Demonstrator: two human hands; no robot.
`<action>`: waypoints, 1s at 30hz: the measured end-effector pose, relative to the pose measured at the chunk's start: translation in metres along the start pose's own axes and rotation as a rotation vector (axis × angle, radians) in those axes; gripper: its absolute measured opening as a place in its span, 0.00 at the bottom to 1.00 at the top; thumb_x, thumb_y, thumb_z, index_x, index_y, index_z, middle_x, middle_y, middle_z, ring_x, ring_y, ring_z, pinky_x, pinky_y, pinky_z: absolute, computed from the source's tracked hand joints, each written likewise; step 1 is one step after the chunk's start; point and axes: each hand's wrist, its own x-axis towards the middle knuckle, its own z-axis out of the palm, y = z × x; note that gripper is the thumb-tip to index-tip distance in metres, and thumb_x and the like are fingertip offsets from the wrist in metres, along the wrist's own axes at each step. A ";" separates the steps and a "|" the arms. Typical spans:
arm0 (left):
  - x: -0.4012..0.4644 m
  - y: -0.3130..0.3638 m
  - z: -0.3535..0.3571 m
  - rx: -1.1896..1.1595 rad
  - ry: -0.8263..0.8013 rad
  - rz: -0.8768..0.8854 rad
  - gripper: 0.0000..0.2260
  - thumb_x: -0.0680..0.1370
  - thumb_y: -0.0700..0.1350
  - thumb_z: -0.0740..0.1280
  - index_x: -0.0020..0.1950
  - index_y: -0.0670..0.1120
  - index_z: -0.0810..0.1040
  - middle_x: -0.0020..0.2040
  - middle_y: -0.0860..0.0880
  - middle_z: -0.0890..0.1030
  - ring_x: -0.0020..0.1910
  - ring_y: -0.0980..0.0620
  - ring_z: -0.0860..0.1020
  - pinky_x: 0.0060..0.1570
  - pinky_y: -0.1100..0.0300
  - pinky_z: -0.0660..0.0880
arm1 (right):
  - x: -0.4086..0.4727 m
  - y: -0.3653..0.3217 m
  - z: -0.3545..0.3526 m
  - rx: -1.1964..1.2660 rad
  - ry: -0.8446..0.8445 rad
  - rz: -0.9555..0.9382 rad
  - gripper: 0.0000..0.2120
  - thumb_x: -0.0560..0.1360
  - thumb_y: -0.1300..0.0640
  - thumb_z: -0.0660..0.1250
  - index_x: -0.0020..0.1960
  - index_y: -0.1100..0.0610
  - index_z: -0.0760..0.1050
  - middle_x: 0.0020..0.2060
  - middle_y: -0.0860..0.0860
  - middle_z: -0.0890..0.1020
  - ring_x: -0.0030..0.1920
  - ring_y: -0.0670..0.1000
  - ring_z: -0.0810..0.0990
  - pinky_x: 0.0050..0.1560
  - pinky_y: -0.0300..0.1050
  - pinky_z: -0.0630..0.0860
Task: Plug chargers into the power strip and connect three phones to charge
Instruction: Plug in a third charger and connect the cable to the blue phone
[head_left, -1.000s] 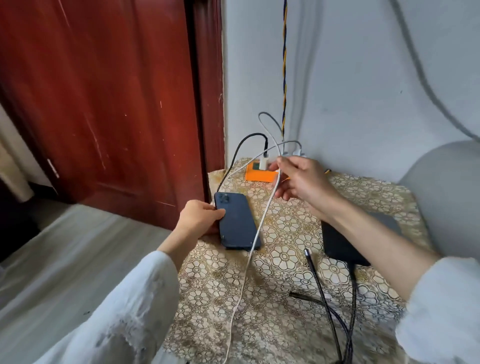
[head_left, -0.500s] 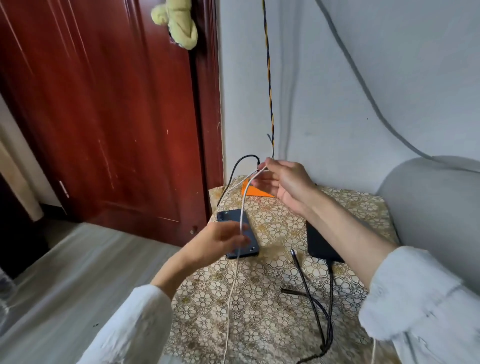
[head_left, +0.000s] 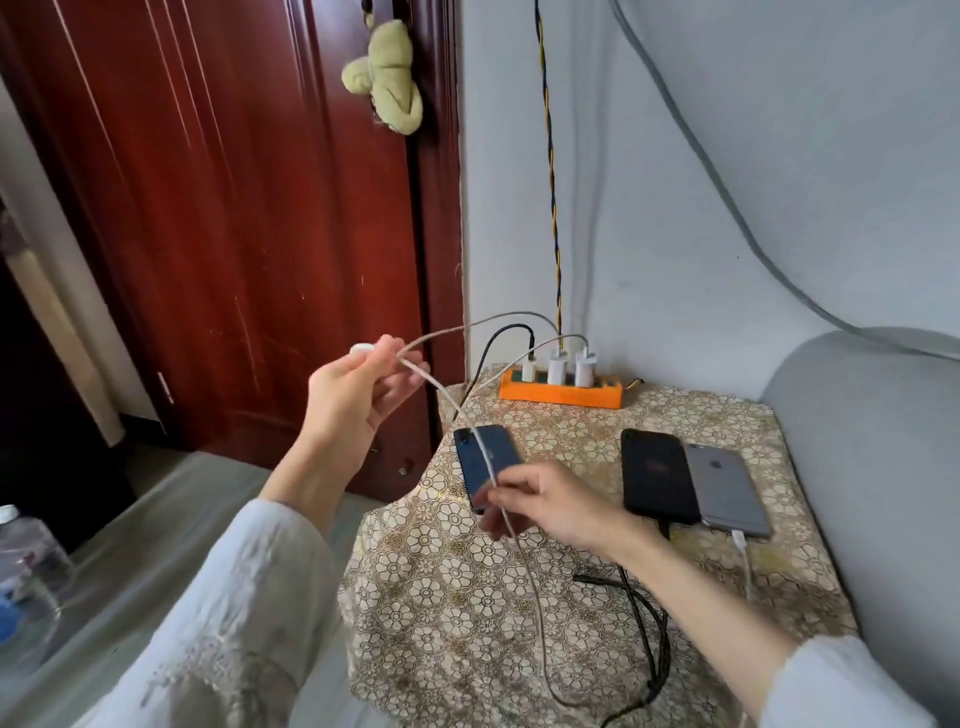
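An orange power strip (head_left: 561, 394) lies at the back of the small cloth-covered table (head_left: 571, 623), with three white chargers (head_left: 558, 369) plugged into it. A dark blue phone (head_left: 483, 457) lies at the table's left. A black phone (head_left: 657, 475) and a grey phone (head_left: 724, 486) lie side by side at the right, each with a cable in its near end. My left hand (head_left: 353, 400) is raised left of the table and grips a white cable (head_left: 452, 408). My right hand (head_left: 550, 501) pinches the same cable lower down, over the blue phone's near end.
A red wooden door (head_left: 234, 234) stands at the left with a green plush toy (head_left: 389, 83) hanging on it. A grey sofa arm (head_left: 883, 467) borders the table's right side. Loose black cables (head_left: 644, 618) lie on the near cloth. A water bottle (head_left: 26, 571) stands at the lower left.
My left hand left the blue phone and rose to the left with the white cable. My right hand drew back from the power strip to the blue phone's near end.
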 end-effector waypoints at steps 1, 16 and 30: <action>-0.004 -0.006 -0.004 0.062 -0.002 -0.055 0.10 0.78 0.45 0.62 0.46 0.37 0.76 0.34 0.45 0.82 0.36 0.49 0.83 0.43 0.59 0.81 | -0.001 -0.003 -0.001 -0.008 0.048 -0.010 0.07 0.76 0.60 0.59 0.49 0.59 0.76 0.38 0.50 0.81 0.37 0.45 0.82 0.44 0.39 0.80; -0.046 -0.021 -0.001 0.358 -0.157 -0.117 0.06 0.70 0.37 0.70 0.38 0.44 0.75 0.29 0.50 0.82 0.29 0.57 0.78 0.34 0.63 0.70 | -0.004 -0.017 0.012 -0.051 0.047 -0.150 0.07 0.76 0.59 0.61 0.44 0.58 0.77 0.34 0.48 0.80 0.32 0.41 0.79 0.39 0.35 0.77; -0.053 -0.028 -0.058 1.219 0.121 0.138 0.05 0.75 0.44 0.65 0.41 0.46 0.80 0.32 0.50 0.80 0.33 0.52 0.77 0.38 0.62 0.73 | -0.016 -0.005 -0.011 -0.343 0.273 -0.143 0.07 0.74 0.57 0.65 0.48 0.56 0.80 0.33 0.47 0.81 0.36 0.51 0.81 0.41 0.44 0.78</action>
